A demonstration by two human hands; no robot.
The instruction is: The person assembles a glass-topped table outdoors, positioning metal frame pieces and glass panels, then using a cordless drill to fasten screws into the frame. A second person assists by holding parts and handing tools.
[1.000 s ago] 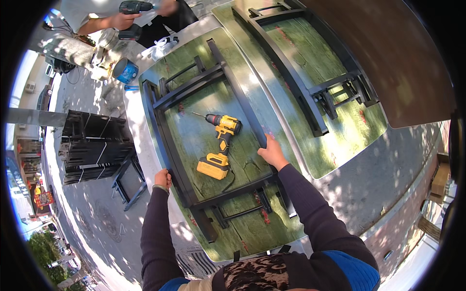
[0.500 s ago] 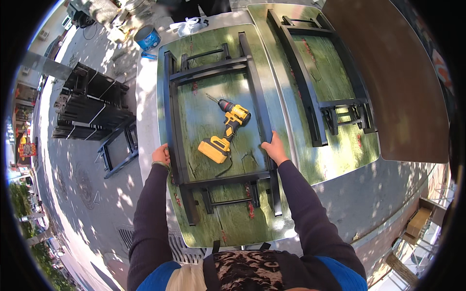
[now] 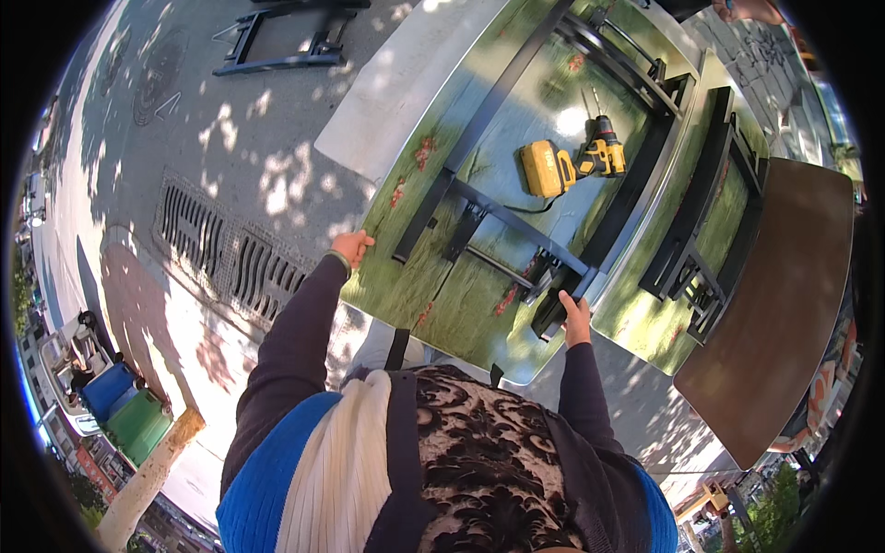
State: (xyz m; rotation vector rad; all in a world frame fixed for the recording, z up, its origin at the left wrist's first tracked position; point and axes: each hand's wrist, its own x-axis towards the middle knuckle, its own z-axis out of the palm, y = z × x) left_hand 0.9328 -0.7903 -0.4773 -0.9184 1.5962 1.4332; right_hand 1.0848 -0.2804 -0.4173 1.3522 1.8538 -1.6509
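A green and blue patterned tabletop lies in front of me with a black metal leg frame on it. My left hand is closed at the tabletop's left edge, beside the near end of a frame leg. My right hand grips the near end of the frame's right leg, with the fingers partly hidden. Inside the frame lies a yellow and black cordless drill, its bit pointing away and its battery to the left.
Right of it lies a second patterned tabletop with another black frame. A brown board stands beyond. Another person's hand shows at the top right. A folded black frame and a drain grate are on the left ground.
The view has swung left and down, so the table appears farther right and tilted. My right hand has moved from midway along the right leg to its near end. The drill still lies inside the frame.
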